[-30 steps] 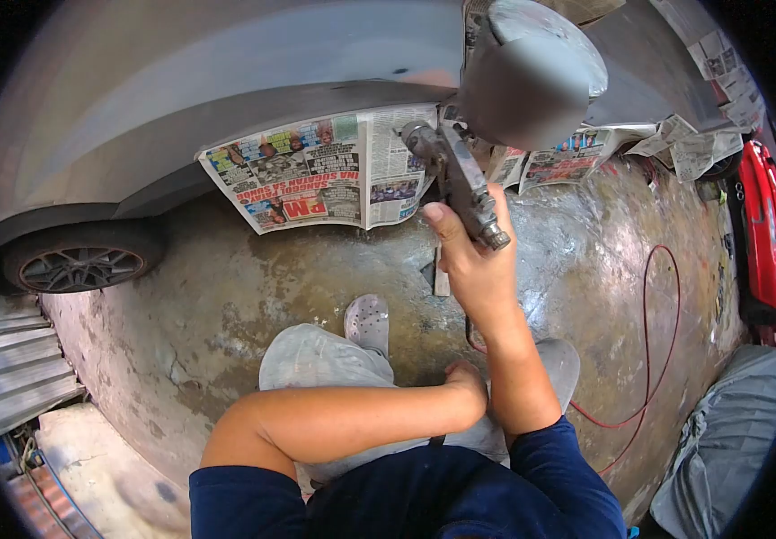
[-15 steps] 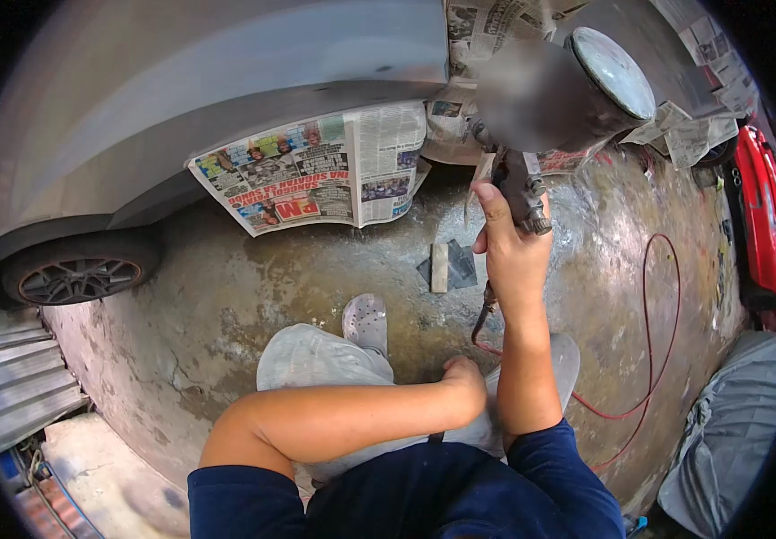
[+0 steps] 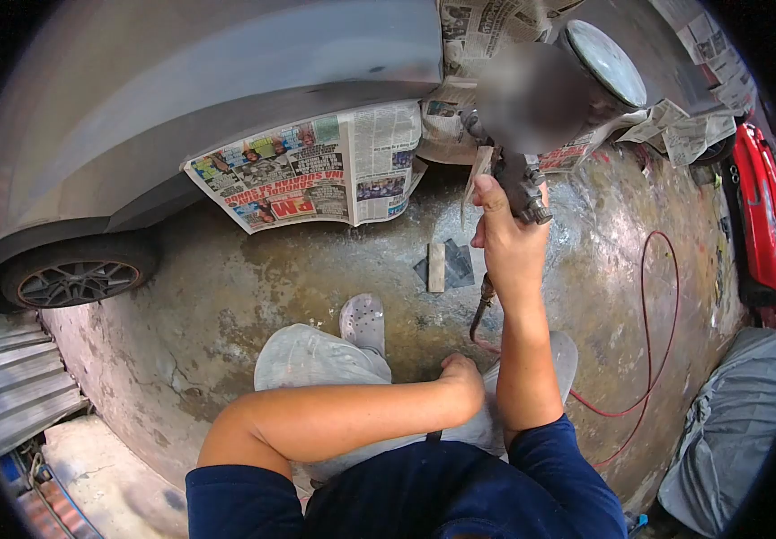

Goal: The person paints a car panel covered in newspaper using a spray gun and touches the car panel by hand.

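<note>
My right hand (image 3: 512, 242) is wrapped around the handle of a spray gun (image 3: 524, 190), thumb up along its back. The gun's dark paint cup, with a whitish round lid (image 3: 605, 63), tilts to the right; a blurred patch hides much of the gun's front. A red air hose (image 3: 647, 305) runs up to the handle from below. My left hand (image 3: 464, 388) rests on my lap, bent at the wrist, its fingers mostly hidden. Beyond the gun is a grey car body (image 3: 226, 72), with newspaper (image 3: 316, 175) hung along its lower edge.
A pale flat block (image 3: 436, 268) lies on dark sheets (image 3: 461, 262) on the stained concrete floor. The car's wheel (image 3: 78, 280) is at left, above corrugated metal (image 3: 19, 382). More newspaper (image 3: 487, 36) covers the car. A red car part (image 3: 759, 216) and a grey cover (image 3: 734, 422) are at right.
The whole view has shifted very slightly. My right hand still grips the spray gun in nearly the same place, and my left hand stays on my lap.
</note>
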`<state>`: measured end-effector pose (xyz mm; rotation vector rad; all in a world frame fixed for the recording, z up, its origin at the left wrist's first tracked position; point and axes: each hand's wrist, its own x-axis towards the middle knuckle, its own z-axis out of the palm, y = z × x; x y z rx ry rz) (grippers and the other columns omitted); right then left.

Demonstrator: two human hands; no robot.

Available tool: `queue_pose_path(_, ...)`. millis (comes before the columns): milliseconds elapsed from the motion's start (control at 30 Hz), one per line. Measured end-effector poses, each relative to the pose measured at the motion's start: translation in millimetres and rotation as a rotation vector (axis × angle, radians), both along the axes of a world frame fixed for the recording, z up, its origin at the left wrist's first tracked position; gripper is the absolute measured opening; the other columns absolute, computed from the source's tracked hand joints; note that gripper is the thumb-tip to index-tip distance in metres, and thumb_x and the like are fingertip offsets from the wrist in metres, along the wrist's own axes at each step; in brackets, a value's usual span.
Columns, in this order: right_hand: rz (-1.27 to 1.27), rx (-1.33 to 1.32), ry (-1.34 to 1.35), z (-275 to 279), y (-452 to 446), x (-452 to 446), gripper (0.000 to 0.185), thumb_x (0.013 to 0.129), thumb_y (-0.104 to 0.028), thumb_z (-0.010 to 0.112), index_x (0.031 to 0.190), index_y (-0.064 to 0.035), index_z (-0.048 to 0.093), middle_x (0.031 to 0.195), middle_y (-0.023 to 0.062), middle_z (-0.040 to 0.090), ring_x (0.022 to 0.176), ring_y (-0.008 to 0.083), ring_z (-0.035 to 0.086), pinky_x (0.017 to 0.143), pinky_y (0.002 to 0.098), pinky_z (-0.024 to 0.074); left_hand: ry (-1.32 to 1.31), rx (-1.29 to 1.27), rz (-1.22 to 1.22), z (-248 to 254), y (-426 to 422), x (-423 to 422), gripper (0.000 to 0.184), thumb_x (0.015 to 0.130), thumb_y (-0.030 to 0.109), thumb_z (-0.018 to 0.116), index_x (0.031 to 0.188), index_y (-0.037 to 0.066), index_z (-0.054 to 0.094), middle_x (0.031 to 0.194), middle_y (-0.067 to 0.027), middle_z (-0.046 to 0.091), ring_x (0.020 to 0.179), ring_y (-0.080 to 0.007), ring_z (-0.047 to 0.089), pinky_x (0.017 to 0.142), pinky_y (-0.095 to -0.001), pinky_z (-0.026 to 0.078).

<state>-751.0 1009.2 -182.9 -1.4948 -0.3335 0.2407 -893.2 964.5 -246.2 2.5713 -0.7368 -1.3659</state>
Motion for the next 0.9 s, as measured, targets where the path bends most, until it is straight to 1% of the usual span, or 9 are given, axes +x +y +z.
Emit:
queue_pose_path(167,-0.045,-0.031,-0.009,0,-1,-1,0.035,0.096,-0.027,0.077,0.115,-0.0050,0.057,0.075,-0.0010,0.059,0.053,0.0042,0.047,0.046,0.0235,0.0382,0.004,-0.019,-0.021,-1,1,-1,0.029,0.084,0.017,0.072,0.111,0.007,0.080,0.122,-0.0134,0.073,0.115,-0.0321,0.065,0.087,-0.0442,0.050)
queue_pose_path(267,-0.001,-0.040,0.028,-2,-2,-3,0.036,0.096,-0.027,0.077,0.115,-0.0040,0.057,0.079,0.0020,0.062,0.058,0.0076,0.053,0.053,0.0253,0.0445,0.006,-0.013,-0.031,-2,1,-2,0.030,0.085,0.017,0.071,0.112,0.007,0.080,0.123,-0.0140,0.072,0.116,-0.0320,0.065,0.088,-0.0447,0.050)
queue_pose_path(367,0.025,-0.099,-0.119,-13,2,0,0.040,0.096,-0.029,0.077,0.118,-0.0027,0.056,0.083,0.0048,0.067,0.068,0.0117,0.060,0.064,0.0281,0.0501,0.009,-0.003,-0.012,-6,-1,-2,0.029,0.086,0.017,0.070,0.112,0.008,0.079,0.123,-0.0146,0.072,0.116,-0.0319,0.065,0.089,-0.0450,0.049)
queue_pose_path(433,0.051,-0.129,-0.103,-8,4,-7,0.043,0.096,-0.029,0.077,0.120,-0.0022,0.055,0.083,0.0066,0.070,0.076,0.0131,0.063,0.071,0.0299,0.0515,0.013,-0.005,-0.014,-10,-4,-2,0.029,0.086,0.016,0.069,0.112,0.008,0.079,0.123,-0.0148,0.072,0.116,-0.0319,0.065,0.088,-0.0451,0.049)
queue_pose_path(500,0.101,-0.130,-0.067,1,8,-13,0.043,0.095,-0.029,0.078,0.121,-0.0025,0.056,0.082,0.0067,0.070,0.077,0.0123,0.063,0.071,0.0299,0.0516,0.020,-0.017,-0.042,-4,-1,-2,0.029,0.087,0.016,0.069,0.112,0.008,0.079,0.123,-0.0148,0.072,0.116,-0.0320,0.065,0.088,-0.0452,0.049)
queue_pose_path(633,0.212,-0.130,0.012,12,11,-20,0.038,0.095,-0.025,0.078,0.120,-0.0030,0.058,0.079,0.0058,0.068,0.065,0.0094,0.061,0.057,0.0281,0.0497,0.019,-0.003,-0.029,-7,-3,0,0.029,0.086,0.017,0.070,0.112,0.009,0.079,0.122,-0.0136,0.072,0.115,-0.0319,0.065,0.087,-0.0459,0.050)
queue_pose_path(667,0.212,-0.015,0.006,6,14,-22,0.038,0.094,-0.024,0.078,0.119,-0.0030,0.059,0.080,0.0049,0.068,0.059,0.0086,0.058,0.049,0.0271,0.0458,0.013,0.001,-0.030,-6,-3,-1,0.029,0.086,0.017,0.071,0.113,0.009,0.079,0.122,-0.0135,0.072,0.114,-0.0320,0.065,0.086,-0.0461,0.050)
queue_pose_path(767,0.221,-0.022,0.050,6,13,-21,0.038,0.095,-0.024,0.078,0.120,-0.0023,0.059,0.084,0.0047,0.068,0.066,0.0092,0.059,0.056,0.0269,0.0481,-0.011,0.003,-0.049,-7,-1,-1,0.030,0.085,0.017,0.072,0.114,0.010,0.079,0.122,-0.0136,0.072,0.114,-0.0321,0.065,0.086,-0.0470,0.050)
queue_pose_path(900,0.122,-0.082,-0.039,-11,9,-10,0.037,0.096,-0.024,0.077,0.119,-0.0018,0.059,0.087,0.0045,0.067,0.076,0.0094,0.058,0.069,0.0274,0.0492,0.012,-0.002,-0.054,-7,-2,0,0.032,0.085,0.018,0.073,0.115,0.010,0.078,0.123,-0.0141,0.072,0.114,-0.0329,0.065,0.087,-0.0487,0.050)
